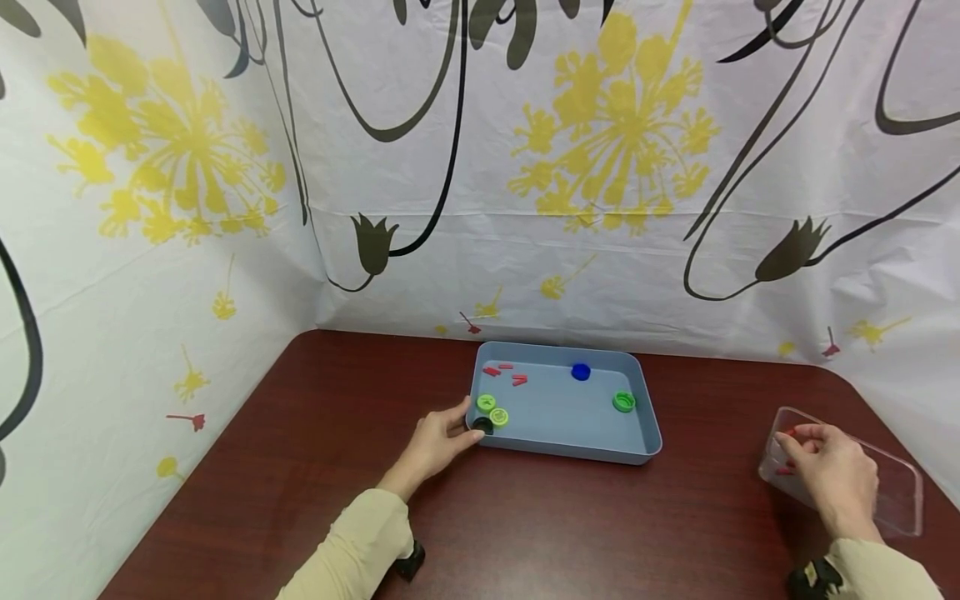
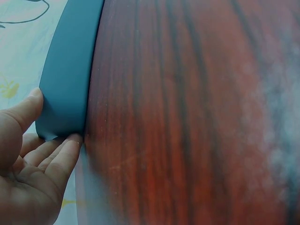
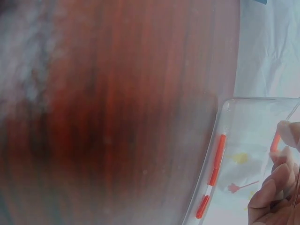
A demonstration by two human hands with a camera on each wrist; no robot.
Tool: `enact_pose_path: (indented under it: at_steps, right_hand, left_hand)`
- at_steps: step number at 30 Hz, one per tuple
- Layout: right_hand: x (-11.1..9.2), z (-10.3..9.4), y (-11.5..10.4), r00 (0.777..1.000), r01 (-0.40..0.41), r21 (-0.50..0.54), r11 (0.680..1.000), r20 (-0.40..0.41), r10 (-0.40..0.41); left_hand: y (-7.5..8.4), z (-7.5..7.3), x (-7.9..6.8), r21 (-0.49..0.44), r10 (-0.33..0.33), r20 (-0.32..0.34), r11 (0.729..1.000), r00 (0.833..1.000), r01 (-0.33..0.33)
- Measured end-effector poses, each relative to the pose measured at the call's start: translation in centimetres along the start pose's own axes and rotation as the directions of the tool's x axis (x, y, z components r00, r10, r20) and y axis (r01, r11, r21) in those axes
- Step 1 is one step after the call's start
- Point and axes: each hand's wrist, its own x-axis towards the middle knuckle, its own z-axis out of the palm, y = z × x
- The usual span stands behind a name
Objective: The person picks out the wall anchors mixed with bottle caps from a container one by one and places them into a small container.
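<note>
A blue-grey tray [image 1: 570, 452] stands on the table. My left hand [image 1: 438, 443] holds its near left corner between thumb and fingers; the left wrist view shows the tray's outer wall [image 2: 70, 70] there. On the right, a clear plastic container [image 1: 917, 492] lies under my right hand [image 1: 838, 475]. That hand pinches a small red stick [image 3: 275, 142] between thumb and finger inside the container. More red sticks [image 3: 218, 159] lie along the container's side. The right hand's other fingers are curled.
In the tray are several red sticks [image 1: 519, 380], two yellow-green round pieces [image 1: 498, 417], a black one [image 1: 483, 426] partly behind the left thumb, a blue round piece [image 1: 581, 372] and a green ring-like piece [image 1: 624, 402]. A patterned cloth [image 1: 420, 175] hangs behind the table.
</note>
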Motion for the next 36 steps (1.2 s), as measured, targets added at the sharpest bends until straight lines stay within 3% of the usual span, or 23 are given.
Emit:
enact_pose_path:
  at_steps: [13,19,27,31,36]
  right_hand:
    - [-0.2,0.0,0.0,1.0,-0.013,0.013,1.0,-0.015,0.013]
    - [-0.3,-0.1,-0.7,0.994,-0.052,0.076,0.996,-0.092,0.059]
    - [0.0,0.4,-5.1,0.964,0.067,0.232,0.97,-0.267,-0.002]
    - [0.2,1.5,-7.8,0.956,0.118,0.281,0.952,-0.291,-0.033]
    - [0.1,3.9,-11.1,0.963,0.15,0.325,0.934,-0.263,-0.064]
  left_hand:
    - [0.0,0.0,-0.1,0.004,0.009,0.004,1.0,1.0,-0.009]
    - [-0.1,0.1,0.0,0.016,0.012,0.002,1.0,1.0,-0.012]
    - [-0.1,0.0,0.0,0.017,0.008,-0.001,1.0,1.0,-0.008]
    - [0.0,0.0,-0.1,0.018,0.007,-0.008,1.0,1.0,-0.007]
    - [0.0,0.0,0.0,0.018,0.009,-0.01,1.0,1.0,-0.009]
